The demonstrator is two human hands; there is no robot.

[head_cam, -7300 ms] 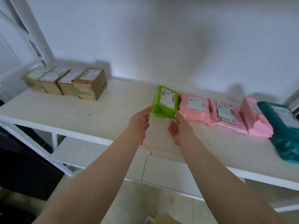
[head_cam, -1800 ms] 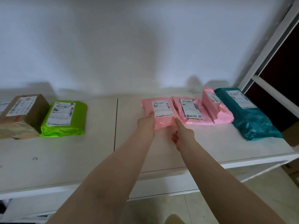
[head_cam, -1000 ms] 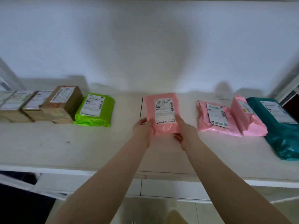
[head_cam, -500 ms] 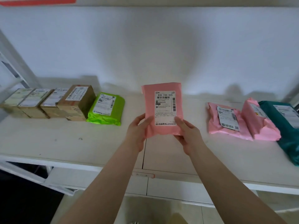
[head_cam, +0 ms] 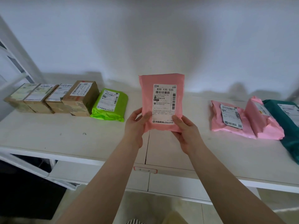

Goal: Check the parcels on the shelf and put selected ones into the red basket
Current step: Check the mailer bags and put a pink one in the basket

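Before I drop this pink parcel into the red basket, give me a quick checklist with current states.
1. Grip: left hand and right hand both hold the pink parcel at its lower corners: ok.
2. Label faces the camera, code 830 Y35 035 readable: ok.
3. Parcel lifted clear of the shelf: ok.
4. Red basket located: cannot tell, not in view.
5. Whether this parcel is a selected one: cannot tell.

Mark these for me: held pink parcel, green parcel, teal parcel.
held pink parcel [head_cam: 146,94]: head view, bare pink film left of its label.
green parcel [head_cam: 120,105]: head view, green film right of its label.
teal parcel [head_cam: 289,125]: head view, teal film on its near side.
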